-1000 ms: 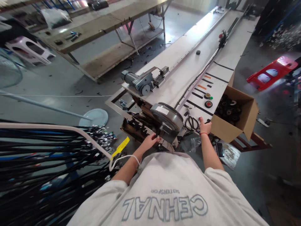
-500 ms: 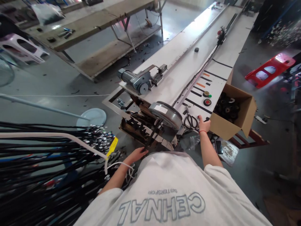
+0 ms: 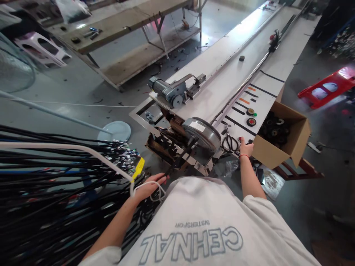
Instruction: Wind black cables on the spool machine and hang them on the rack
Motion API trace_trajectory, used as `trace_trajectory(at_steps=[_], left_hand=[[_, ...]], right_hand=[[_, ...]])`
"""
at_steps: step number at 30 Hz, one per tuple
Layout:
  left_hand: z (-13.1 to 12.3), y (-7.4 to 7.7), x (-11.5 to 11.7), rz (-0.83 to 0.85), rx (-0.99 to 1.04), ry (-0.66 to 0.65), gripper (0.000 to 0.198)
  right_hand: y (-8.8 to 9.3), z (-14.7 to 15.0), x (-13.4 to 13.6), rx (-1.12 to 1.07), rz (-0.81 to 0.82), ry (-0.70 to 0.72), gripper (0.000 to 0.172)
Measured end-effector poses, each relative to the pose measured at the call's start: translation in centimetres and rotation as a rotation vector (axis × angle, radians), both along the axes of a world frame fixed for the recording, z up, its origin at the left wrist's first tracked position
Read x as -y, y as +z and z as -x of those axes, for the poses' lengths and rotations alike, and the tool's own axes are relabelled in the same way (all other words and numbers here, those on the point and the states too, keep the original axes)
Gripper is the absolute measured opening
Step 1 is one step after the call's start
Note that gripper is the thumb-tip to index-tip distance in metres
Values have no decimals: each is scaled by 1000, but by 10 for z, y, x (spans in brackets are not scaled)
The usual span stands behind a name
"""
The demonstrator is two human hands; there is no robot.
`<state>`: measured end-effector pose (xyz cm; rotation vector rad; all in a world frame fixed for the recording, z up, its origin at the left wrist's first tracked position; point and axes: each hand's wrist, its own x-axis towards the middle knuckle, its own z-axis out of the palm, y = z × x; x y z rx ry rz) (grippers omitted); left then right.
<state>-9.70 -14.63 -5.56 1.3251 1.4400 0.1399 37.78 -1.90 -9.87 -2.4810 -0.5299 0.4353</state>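
Black and slender, stretched slantwise from a grey drum (image 3: 205, 137) to the left hand (image 3: 149, 187): a dark strand (image 3: 181, 159) at the near end of a long white bench (image 3: 219, 92). Pinched between the thumb and fingers of that hand, nearly straight along the visible run, and hard to follow beyond the grip against the dark background. A second ago, held right beside the drum; half a second ago, already farther out; now well apart from it, down and to the left, near a mass of black cables (image 3: 50, 207) and a yellow tag (image 3: 138, 170). Longer by that shift, with more of the strand bared between drum and grip; in the midst of an outward pull, judging from these pictures, with length gained on the near side of the drum.

Unchanged at the bench's near corner, with thumb at a small red button (image 3: 240, 139): the right hand (image 3: 246, 149). Folded over the edge, by the look of it, but with fingers mostly out of sight; impossible to tell whether spread or pressed together, or whether actually pushing the button. Probably in a steadying or controlling role there. Just beside, on the bench top, black-handled scissors (image 3: 230, 141) and a black roll (image 3: 251, 122) with a red centre; next to the bench, a cardboard box (image 3: 267, 153) with dark round pieces inside.
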Motion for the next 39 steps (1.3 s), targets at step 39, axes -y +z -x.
trace_trajectory(at_steps=[39], left_hand=[[-38,-50,-56,68,277,-67,56]], right_hand=[[-5,-2,0,32,-16,7,70]])
